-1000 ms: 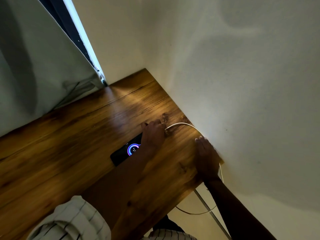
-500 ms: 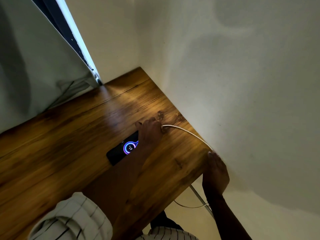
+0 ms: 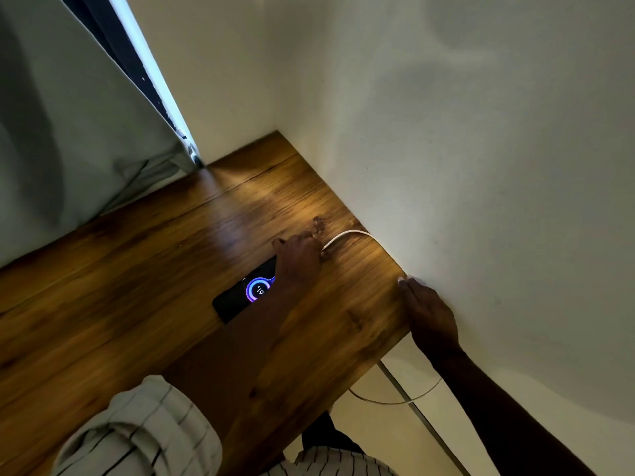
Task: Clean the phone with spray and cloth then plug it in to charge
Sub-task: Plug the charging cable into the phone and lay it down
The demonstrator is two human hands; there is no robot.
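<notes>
A black phone [image 3: 237, 302] lies face up on the wooden table [image 3: 137, 286], its screen showing a glowing blue-purple charging ring. My left hand [image 3: 299, 259] is curled over the phone's far end, where a white cable [image 3: 347, 234] enters under the fingers. The cable arcs toward the wall and disappears at the table's right edge. My right hand [image 3: 429, 314] rests flat against that edge beside the wall, fingers straight and together, over the spot where the cable drops. No spray or cloth is in view.
A pale wall [image 3: 481, 166] runs tight along the table's right side. A light curtain [image 3: 68, 132] hangs at the back left with a thin dark wire [image 3: 130, 182] below it. Under the table corner are a metal leg [image 3: 412, 407] and the cable's slack loop [image 3: 395, 402].
My right hand dropped off the table corner, then came back up to the edge by the wall. The cable went straight and now bows in an arc. My left hand stayed on the phone.
</notes>
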